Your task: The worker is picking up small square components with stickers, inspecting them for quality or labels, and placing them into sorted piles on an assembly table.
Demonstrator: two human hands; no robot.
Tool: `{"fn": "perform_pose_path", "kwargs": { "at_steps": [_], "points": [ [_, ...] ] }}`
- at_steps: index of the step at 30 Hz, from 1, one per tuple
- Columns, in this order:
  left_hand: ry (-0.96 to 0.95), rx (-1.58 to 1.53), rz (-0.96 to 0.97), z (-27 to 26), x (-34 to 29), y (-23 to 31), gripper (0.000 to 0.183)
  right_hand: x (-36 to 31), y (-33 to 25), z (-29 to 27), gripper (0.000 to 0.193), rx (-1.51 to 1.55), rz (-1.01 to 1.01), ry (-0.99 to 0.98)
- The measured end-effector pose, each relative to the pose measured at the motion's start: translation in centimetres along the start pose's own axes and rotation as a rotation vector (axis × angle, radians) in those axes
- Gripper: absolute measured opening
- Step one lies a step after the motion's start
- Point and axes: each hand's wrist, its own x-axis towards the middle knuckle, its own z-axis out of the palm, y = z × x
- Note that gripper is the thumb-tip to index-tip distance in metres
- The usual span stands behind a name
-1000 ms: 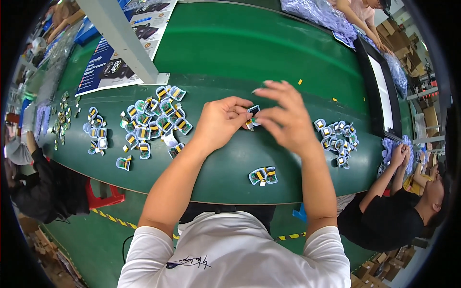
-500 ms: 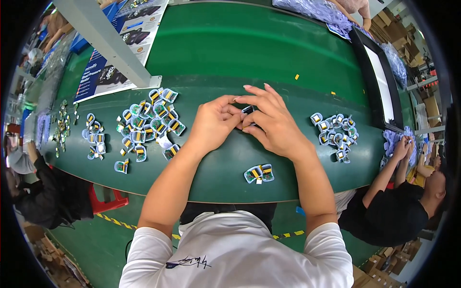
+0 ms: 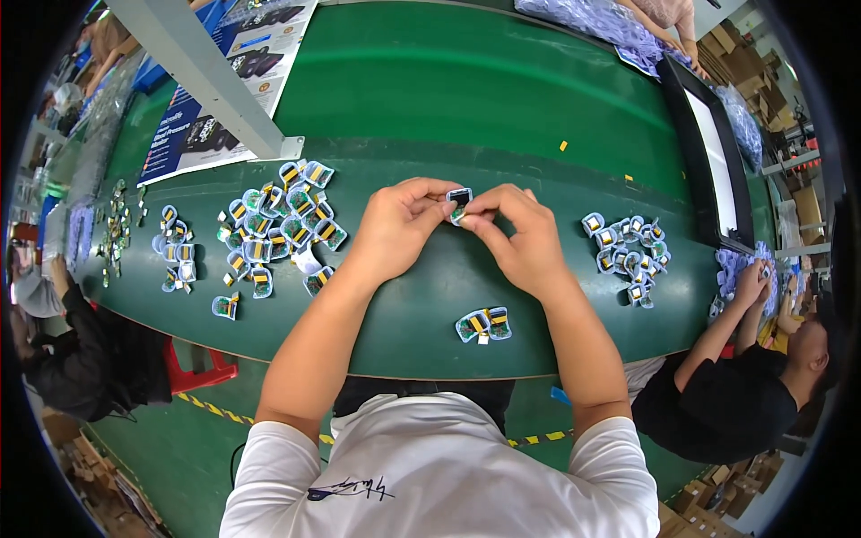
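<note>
Over the middle of the green table I hold a small electronic module (image 3: 459, 196) with a pale blue casing, a dark screen and a bit of green circuit board at its lower end. My left hand (image 3: 401, 222) pinches its left edge between thumb and fingers. The fingertips of my right hand (image 3: 518, 231) grip its lower right side, covering part of it. Two similar modules (image 3: 482, 325) with yellow strips lie together between my forearms. To the left of my left hand spreads a large pile of modules (image 3: 278, 220); a smaller group (image 3: 626, 251) lies right of my right hand.
A white metal post (image 3: 202, 85) stands on the table at the left, beside a printed sheet (image 3: 193, 134). Further left are more modules (image 3: 178, 251) and loose green boards (image 3: 115, 233). A black-framed light panel (image 3: 708, 152) stands at right, near a person in black (image 3: 744, 386).
My right hand has drawn back and lowered its raised fingers. The module, mostly covered before, now shows its dark screen and sits slightly higher between my fingertips.
</note>
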Motion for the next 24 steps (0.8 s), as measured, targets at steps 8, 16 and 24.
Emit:
{"fn": "perform_pose_path", "kwargs": {
  "at_steps": [8,16,24],
  "points": [
    [-0.027,-0.043,-0.05,-0.3,0.1,0.2,0.026,-0.2,0.9,1.3,0.012,0.482,0.297,0.02],
    [-0.046,-0.065,-0.05,-0.2,-0.1,0.5,0.025,-0.2,-0.1,1.2,0.008,0.362,0.257,0.093],
    [-0.047,-0.026,-0.043,-0.2,0.0,0.2,0.024,-0.3,-0.3,1.0,0.007,0.274,0.228,0.062]
  ]
}}
